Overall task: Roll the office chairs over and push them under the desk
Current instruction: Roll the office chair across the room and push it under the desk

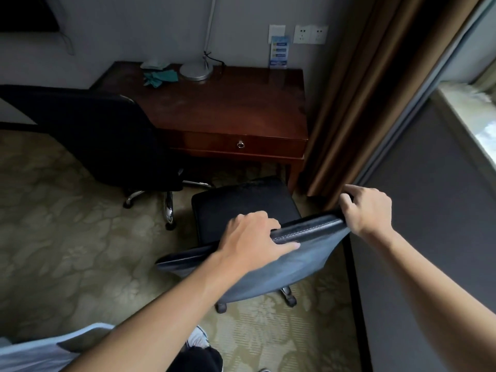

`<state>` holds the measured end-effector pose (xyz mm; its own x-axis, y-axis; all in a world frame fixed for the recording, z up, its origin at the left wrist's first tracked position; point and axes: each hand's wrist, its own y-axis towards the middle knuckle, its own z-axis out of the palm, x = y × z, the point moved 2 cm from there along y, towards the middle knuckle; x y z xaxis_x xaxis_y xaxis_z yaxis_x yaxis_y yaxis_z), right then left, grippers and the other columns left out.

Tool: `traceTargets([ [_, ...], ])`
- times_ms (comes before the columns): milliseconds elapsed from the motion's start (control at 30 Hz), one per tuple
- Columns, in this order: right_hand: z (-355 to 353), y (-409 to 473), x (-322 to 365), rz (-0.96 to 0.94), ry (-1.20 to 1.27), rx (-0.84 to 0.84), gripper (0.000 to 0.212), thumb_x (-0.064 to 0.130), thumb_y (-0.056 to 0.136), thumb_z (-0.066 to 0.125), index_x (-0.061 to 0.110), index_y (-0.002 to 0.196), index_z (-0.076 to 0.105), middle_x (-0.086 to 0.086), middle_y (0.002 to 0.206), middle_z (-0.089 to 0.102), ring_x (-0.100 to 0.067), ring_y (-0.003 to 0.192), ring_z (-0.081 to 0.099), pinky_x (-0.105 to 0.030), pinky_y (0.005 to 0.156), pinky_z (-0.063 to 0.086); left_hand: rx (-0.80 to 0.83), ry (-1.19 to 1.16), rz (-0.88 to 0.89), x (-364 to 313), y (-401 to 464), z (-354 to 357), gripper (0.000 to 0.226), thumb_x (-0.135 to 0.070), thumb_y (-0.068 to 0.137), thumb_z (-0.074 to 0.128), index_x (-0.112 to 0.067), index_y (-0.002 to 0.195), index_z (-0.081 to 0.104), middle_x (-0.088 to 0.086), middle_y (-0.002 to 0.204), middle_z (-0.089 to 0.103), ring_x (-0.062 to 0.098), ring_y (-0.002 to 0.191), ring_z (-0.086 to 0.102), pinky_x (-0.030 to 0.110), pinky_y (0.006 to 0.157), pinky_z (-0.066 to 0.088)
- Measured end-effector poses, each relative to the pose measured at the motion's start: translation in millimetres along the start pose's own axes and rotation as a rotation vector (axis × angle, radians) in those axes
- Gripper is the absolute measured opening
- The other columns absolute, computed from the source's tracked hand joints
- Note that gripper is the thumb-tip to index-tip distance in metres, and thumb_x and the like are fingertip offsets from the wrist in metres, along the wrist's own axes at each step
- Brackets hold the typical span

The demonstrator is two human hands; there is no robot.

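Left hand: our left hand grips the top edge of the near chair, fingers curled over its backrest, thumb underneath.
Right hand: our right hand clutches the same backrest at its right corner.
Near chair: its seat sits beyond our hands, just short of the desk.
Second chair: ahead-left of our left hand, against the desk's left end.
Curtain: beyond our right hand.
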<state>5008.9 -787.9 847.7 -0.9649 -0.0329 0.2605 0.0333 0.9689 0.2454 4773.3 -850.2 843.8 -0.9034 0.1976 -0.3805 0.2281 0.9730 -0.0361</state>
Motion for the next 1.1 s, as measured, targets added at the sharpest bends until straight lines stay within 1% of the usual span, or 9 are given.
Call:
traceTargets([
  [100, 1.8, -7.6, 9.5, 0.016, -0.003, -0.014, 0.028, 0.03, 0.073, 0.037, 0.007, 0.06, 0.043, -0.007, 0.049, 0.047, -0.035, 0.054, 0.046, -0.036, 0.057, 0.045, -0.017, 0.039, 0.014, 13.2, -1.8, -5.4, 0.068, -0.09, 0.065, 0.045, -0.034, 0.09, 0.073, -0.011, 0.083, 0.062, 0.021, 0.077, 0.062, 0.035, 0.073, 0.05],
  [267, 5.1, -18.8, 21.9, 0.021, 0.027, -0.069, 0.03, 0.029, 0.075, 0.04, 0.004, 0.058, 0.043, -0.005, 0.043, 0.042, -0.032, 0.047, 0.044, -0.033, 0.05, 0.04, -0.09, 0.092, 0.042, 31.3, -6.3, -11.3, 0.07, -0.093, 0.064, 0.042, -0.035, 0.088, 0.073, -0.016, 0.078, 0.056, 0.015, 0.07, 0.059, 0.029, 0.067, 0.038],
  [367, 6.6, -17.2, 25.4, 0.018, 0.034, -0.1, 0.031, 0.028, 0.076, 0.041, 0.004, 0.056, 0.041, -0.003, 0.041, 0.039, -0.029, 0.043, 0.038, -0.028, 0.048, 0.03, -0.1, 0.092, 0.044, 34.7, -4.3, -16.7, 0.069, -0.093, 0.064, 0.042, -0.034, 0.085, 0.072, -0.016, 0.076, 0.056, 0.015, 0.068, 0.058, 0.03, 0.068, 0.043],
  [500, 6.4, -14.6, 28.7, 0.034, 0.036, -0.087, 0.031, 0.029, 0.077, 0.039, 0.006, 0.056, 0.041, -0.001, 0.041, 0.038, -0.029, 0.043, 0.039, -0.03, 0.05, 0.031, -0.091, 0.081, 0.068, 37.1, -1.5, -21.2, 0.07, -0.092, 0.064, 0.044, -0.032, 0.084, 0.073, -0.016, 0.073, 0.053, 0.014, 0.068, 0.059, 0.031, 0.071, 0.049],
  [667, 9.6, -20.1, 36.8, 0.045, 0.04, -0.077, 0.031, 0.03, 0.077, 0.038, 0.009, 0.054, 0.035, 0.001, 0.04, 0.033, -0.025, 0.041, 0.034, -0.028, 0.047, 0.026, -0.226, 0.122, 0.141, 45.0, -5.8, -25.5, 0.067, -0.087, 0.063, 0.053, -0.025, 0.078, 0.074, -0.012, 0.066, 0.056, 0.017, 0.054, 0.059, 0.029, 0.055, 0.05],
  [767, 10.6, -17.7, 39.6, 0.041, 0.05, -0.082, 0.032, 0.031, 0.076, 0.037, 0.012, 0.052, 0.027, 0.002, 0.039, 0.028, -0.021, 0.038, 0.028, -0.025, 0.045, 0.019, -0.297, 0.131, 0.173, 49.3, -3.9, -28.2, 0.065, -0.084, 0.064, 0.057, -0.021, 0.072, 0.072, -0.009, 0.062, 0.055, 0.016, 0.048, 0.056, 0.028, 0.048, 0.049],
  [867, 11.3, -11.0, 41.0, 0.044, 0.063, -0.089, 0.032, 0.031, 0.076, 0.036, 0.013, 0.052, 0.024, 0.002, 0.038, 0.027, -0.023, 0.038, 0.029, -0.025, 0.044, 0.016, -0.331, 0.139, 0.188, 51.3, 2.2, -31.1, 0.063, -0.082, 0.063, 0.06, -0.02, 0.068, 0.07, -0.008, 0.059, 0.053, 0.016, 0.045, 0.052, 0.026, 0.045, 0.047],
  [1033, 15.8, -8.2, 47.8, 0.062, 0.09, -0.088, 0.033, 0.03, 0.076, 0.037, 0.014, 0.052, 0.022, 0.0, 0.041, 0.032, -0.03, 0.041, 0.04, -0.027, 0.045, 0.021, -0.344, 0.146, 0.216, 58.9, 6.6, -38.5, 0.06, -0.076, 0.06, 0.071, -0.016, 0.063, 0.069, -0.006, 0.055, 0.05, 0.018, 0.042, 0.05, 0.025, 0.044, 0.046],
  [1100, 17.3, -6.6, 51.3, 0.061, 0.097, -0.085, 0.034, 0.03, 0.077, 0.039, 0.015, 0.052, 0.02, 0.002, 0.041, 0.028, -0.029, 0.04, 0.04, -0.027, 0.045, 0.016, -0.348, 0.165, 0.227, 61.6, 8.2, -41.9, 0.06, -0.074, 0.06, 0.074, -0.015, 0.06, 0.066, -0.005, 0.054, 0.048, 0.018, 0.041, 0.048, 0.024, 0.043, 0.044],
])
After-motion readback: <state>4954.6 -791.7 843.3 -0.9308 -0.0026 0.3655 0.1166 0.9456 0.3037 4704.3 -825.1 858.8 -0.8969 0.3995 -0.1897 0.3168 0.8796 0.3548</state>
